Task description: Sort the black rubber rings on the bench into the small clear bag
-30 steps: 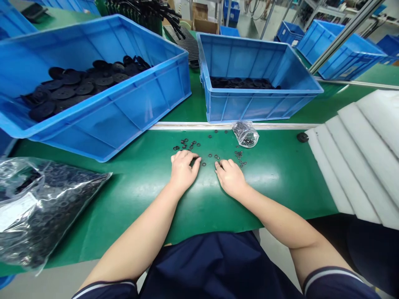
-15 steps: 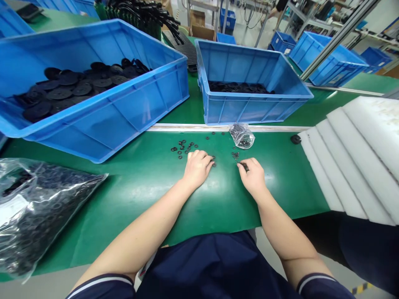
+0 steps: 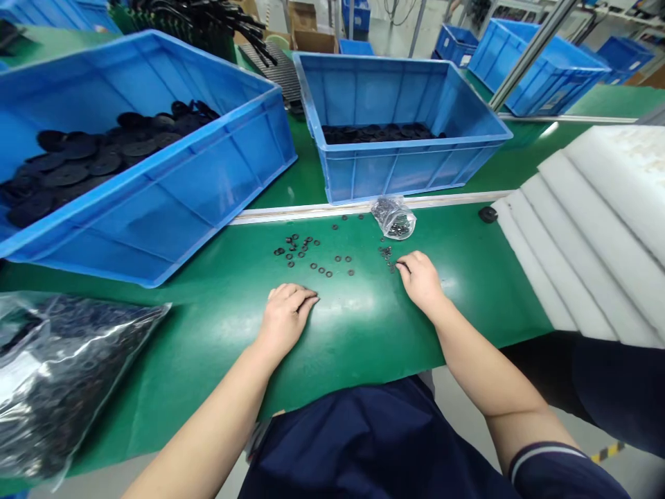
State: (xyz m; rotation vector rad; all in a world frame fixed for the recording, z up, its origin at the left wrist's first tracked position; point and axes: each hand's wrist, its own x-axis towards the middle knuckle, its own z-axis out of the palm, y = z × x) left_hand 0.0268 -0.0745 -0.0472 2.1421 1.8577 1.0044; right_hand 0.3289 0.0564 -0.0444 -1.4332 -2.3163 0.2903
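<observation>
My left hand (image 3: 287, 317) rests low over the green work surface, thumb and fingers pinched together; a dark speck shows at the tips, too small to name. Several small black rings (image 3: 329, 274) lie scattered in front of it, with a denser cluster (image 3: 294, 246) farther left. My right hand (image 3: 420, 278) is closed in a pinch at the edge of a little pile of tiny dark parts (image 3: 385, 252); whatever is between its fingertips is hidden. Just beyond that pile, a small clear bag (image 3: 395, 218) lies on its side, its mouth towards me, with more tiny parts inside.
Two blue bins (image 3: 218, 177) (image 3: 405, 170) holding black discs stand at the back. A large clear bag of black rings (image 3: 77, 367) lies at left. White foam sheets (image 3: 587, 235) are stacked at right beside a black round part (image 3: 488, 214). A person's dark clothing shows at lower right.
My left hand has drawn back towards me and to the left, away from the black rings, and its fingers are pinched. My right hand stays by the tiny parts. The camera view has shifted slightly.
</observation>
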